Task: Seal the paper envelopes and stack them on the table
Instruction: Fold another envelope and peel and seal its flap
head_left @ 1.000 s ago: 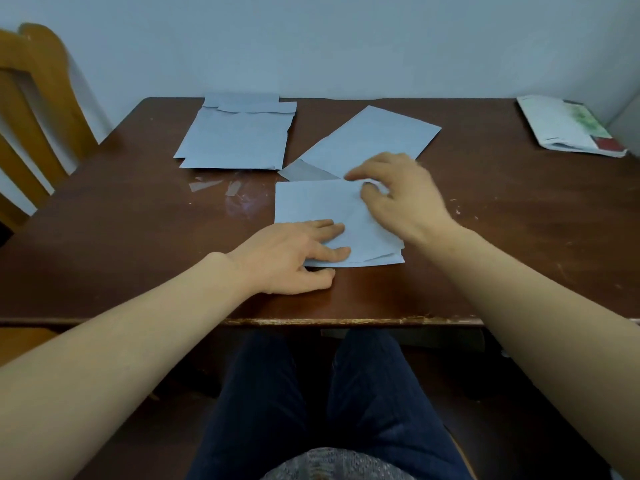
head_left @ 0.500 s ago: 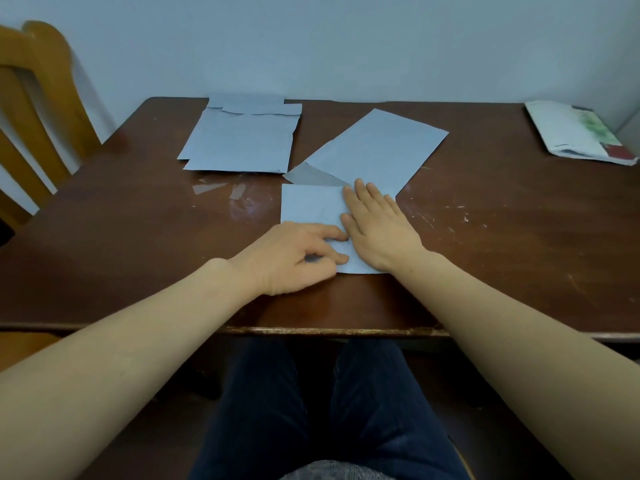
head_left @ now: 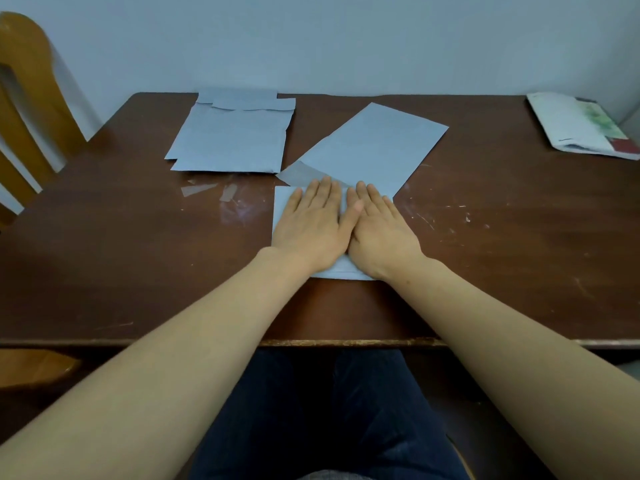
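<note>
A folded pale blue paper (head_left: 284, 206) lies on the brown table (head_left: 121, 254) in front of me. My left hand (head_left: 310, 225) and my right hand (head_left: 379, 230) rest flat on it side by side, palms down, fingers together, covering most of it. Just beyond, a pale blue envelope (head_left: 372, 145) lies at an angle with its flap (head_left: 299, 174) open toward me. At the far left of the table a pile of pale blue envelopes (head_left: 232, 140) lies with flaps at the far end.
Two strips of clear film (head_left: 207, 192) lie left of the folded paper. A white booklet (head_left: 585, 128) sits at the far right corner. A wooden chair (head_left: 27, 109) stands at the left. The table's front edge (head_left: 346, 342) is above my lap.
My right hand came down from a raised, curled pose and flattened on the paper. My left hand slid onto the paper and opened flat beside it.
</note>
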A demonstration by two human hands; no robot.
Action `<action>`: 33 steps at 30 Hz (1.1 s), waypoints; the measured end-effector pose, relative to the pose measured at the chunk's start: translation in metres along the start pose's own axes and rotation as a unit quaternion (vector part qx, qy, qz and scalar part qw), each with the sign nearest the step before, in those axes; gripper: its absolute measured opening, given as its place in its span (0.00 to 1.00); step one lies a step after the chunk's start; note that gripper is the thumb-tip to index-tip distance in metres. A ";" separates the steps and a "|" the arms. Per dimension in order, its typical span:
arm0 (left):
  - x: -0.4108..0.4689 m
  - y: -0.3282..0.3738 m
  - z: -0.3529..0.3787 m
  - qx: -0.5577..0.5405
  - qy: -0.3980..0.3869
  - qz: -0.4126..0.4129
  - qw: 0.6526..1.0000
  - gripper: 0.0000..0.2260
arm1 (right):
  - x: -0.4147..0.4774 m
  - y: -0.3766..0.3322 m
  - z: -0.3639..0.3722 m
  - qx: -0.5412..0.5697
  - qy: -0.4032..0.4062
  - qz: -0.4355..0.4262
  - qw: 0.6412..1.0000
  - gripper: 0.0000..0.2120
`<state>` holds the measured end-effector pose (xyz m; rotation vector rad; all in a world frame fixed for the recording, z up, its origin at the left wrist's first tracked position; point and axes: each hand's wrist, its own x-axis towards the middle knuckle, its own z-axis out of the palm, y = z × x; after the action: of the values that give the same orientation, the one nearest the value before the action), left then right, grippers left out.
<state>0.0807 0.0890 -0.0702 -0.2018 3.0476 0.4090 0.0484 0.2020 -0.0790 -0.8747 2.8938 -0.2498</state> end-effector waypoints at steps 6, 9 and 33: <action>0.000 -0.009 0.001 -0.016 0.004 -0.021 1.000 0.24 | 0.003 0.000 0.002 0.013 0.029 0.042 0.999 0.28; -0.001 -0.016 0.002 -0.020 0.007 -0.037 0.999 0.24 | 0.004 0.000 0.001 0.011 0.024 0.049 0.998 0.30; 0.008 0.004 -0.015 0.086 0.016 -0.014 0.996 0.26 | -0.002 0.001 -0.003 -0.035 -0.008 0.100 0.994 0.34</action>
<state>0.0711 0.0881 -0.0550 -0.2434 3.0853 0.1417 0.0493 0.2047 -0.0766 -0.5861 2.9629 -0.1238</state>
